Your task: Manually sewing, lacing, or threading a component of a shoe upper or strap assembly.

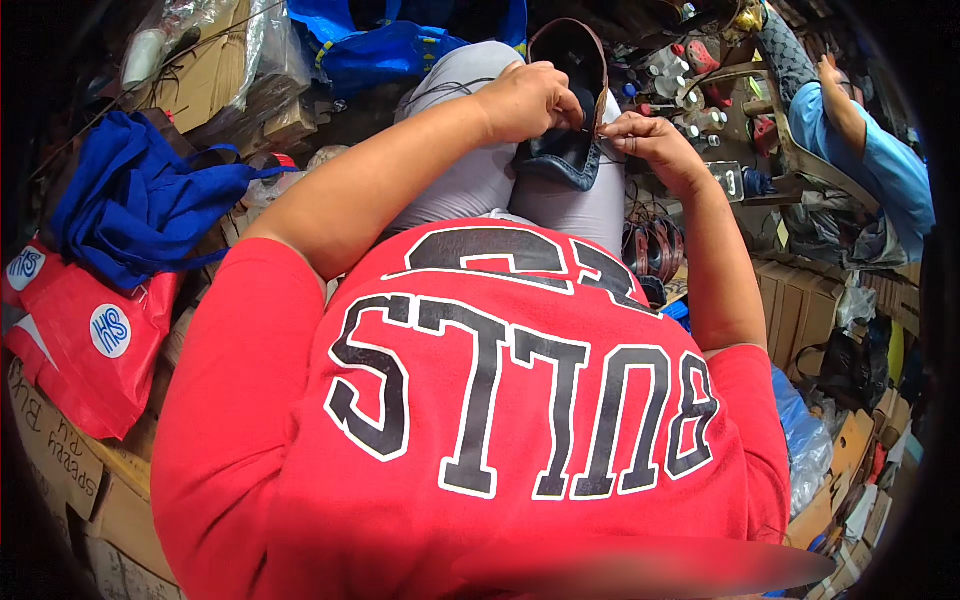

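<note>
A dark shoe (565, 165) with a reddish-brown sole edge rests across my lap, its opening facing up between my knees. My left hand (530, 100) is closed at the shoe's inside, fingers bent over its left side and thumb tucked in. On the opposite side, my right hand (655, 145) pinches at the right edge of the shoe; whatever lies between those fingertips is too small to make out. Thin dark cord (450, 88) loops over my left knee, beside the left wrist. Grey trousers (455, 185) cover my legs under the shoe.
A blue cloth bag (140, 200) and a red plastic bag (95, 330) lie at left above cardboard boxes (60, 450). Ahead is a bright blue bag (385, 55). Bottles (705, 120) stand at right, near another person in a light blue shirt (885, 170). Stacked cardboard (795, 300) is beside my right arm.
</note>
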A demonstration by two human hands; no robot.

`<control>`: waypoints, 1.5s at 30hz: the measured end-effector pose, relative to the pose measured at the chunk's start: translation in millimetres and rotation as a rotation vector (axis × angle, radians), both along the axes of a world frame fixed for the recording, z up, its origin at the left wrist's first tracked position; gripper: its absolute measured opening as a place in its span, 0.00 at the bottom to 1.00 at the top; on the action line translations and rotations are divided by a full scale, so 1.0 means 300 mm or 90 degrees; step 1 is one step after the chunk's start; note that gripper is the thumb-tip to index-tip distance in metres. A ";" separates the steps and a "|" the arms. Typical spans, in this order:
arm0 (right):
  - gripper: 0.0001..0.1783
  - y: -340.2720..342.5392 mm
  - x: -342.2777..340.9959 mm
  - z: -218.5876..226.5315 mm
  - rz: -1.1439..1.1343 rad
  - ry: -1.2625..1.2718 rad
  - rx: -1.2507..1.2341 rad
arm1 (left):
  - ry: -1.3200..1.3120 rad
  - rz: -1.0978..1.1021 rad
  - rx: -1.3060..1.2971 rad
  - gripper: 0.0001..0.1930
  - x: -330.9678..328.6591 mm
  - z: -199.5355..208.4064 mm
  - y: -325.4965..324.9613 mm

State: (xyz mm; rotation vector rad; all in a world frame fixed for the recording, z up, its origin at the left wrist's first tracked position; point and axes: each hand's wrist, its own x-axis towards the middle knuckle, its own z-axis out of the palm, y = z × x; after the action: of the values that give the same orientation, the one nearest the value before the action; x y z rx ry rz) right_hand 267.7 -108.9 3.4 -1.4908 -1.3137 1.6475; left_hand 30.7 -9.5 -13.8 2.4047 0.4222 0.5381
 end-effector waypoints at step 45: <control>0.12 -0.119 -0.103 -0.011 -0.110 -0.213 0.241 | 0.075 0.175 0.033 0.06 -0.085 0.054 -0.137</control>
State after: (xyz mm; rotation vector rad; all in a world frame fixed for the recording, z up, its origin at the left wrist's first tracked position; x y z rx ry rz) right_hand 236.7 -144.5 0.0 -1.6299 -1.5199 1.0002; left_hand 5.2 -50.5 2.5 2.4505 0.8067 0.5332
